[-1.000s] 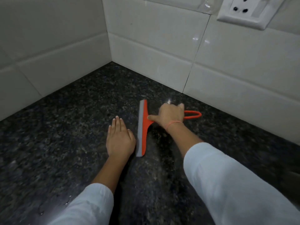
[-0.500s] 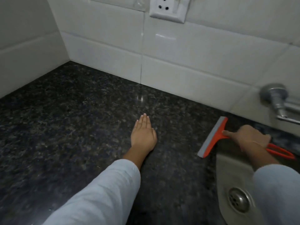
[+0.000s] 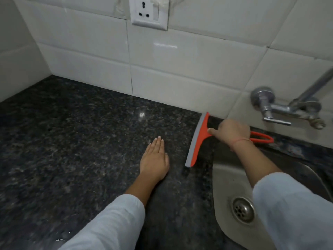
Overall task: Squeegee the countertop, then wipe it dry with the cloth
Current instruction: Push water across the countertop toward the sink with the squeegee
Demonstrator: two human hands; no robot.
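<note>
An orange squeegee point(image 3: 199, 141) with a grey rubber blade lies on the dark speckled granite countertop point(image 3: 81, 141), its far end close to the back wall and its blade just left of the sink. My right hand point(image 3: 231, 131) grips its handle, index finger stretched toward the blade; the handle's loop sticks out behind my wrist. My left hand point(image 3: 155, 158) rests flat on the counter, fingers straight, a little left of the blade. No cloth is in view.
A steel sink point(image 3: 232, 179) with a round drain point(image 3: 243, 209) sits at the right. A chrome tap point(image 3: 286, 107) juts from the white tiled wall point(image 3: 180, 69) above it. A wall socket point(image 3: 148, 14) is mounted high. Small water drops point(image 3: 63, 238) lie near the front edge.
The squeegee swept right from mid-counter to the sink's edge, and in the last half second shifted back toward the wall. My left hand stays flat on the counter.
</note>
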